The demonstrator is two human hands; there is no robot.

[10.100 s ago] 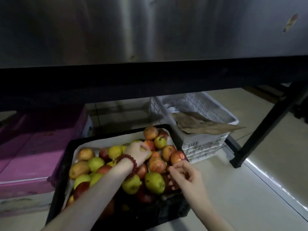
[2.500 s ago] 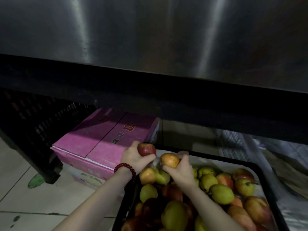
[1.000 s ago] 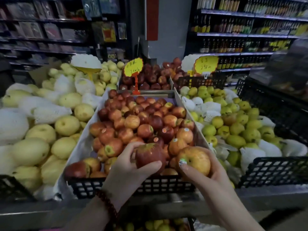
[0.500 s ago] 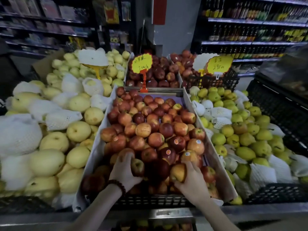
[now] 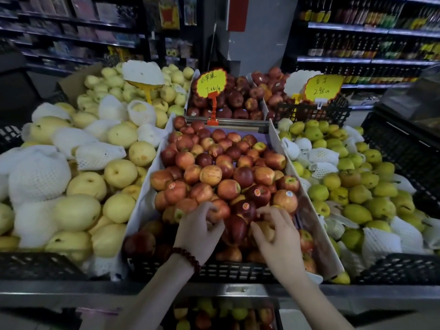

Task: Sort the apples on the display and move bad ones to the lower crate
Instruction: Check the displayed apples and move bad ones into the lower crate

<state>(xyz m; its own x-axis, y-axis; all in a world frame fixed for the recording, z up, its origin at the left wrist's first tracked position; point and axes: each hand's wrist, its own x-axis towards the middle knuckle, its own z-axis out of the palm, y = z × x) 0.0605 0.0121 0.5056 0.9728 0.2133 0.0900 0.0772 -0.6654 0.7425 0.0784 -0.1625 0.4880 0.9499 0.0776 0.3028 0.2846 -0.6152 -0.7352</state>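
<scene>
at the front of the display crate (image 5: 214, 267): both hands are down among the red apples (image 5: 214, 177)
change: a second ago each hand held an apple up over the pile; now both are lowered into the near rows, so those two have probably gone back as good fruit and the search for bad ones goes on
left hand (image 5: 196, 231): fingers curled over a reddish apple (image 5: 217, 211) at the pile's near edge; a grip or only a touch, i cannot tell
right hand (image 5: 277, 236): fingers bent round a pale yellow-red apple (image 5: 265, 228) beside a dark red apple (image 5: 237, 228); it seems to grip it
lower crate (image 5: 223, 314): under the shelf edge, partly seen, holding mixed red and green fruit
left bin: large yellow pears (image 5: 78, 210), some in white foam nets (image 5: 38, 175)
right bin: small green pears (image 5: 357, 194), some netted
behind: darker apples with a yellow price sign (image 5: 212, 82)
</scene>
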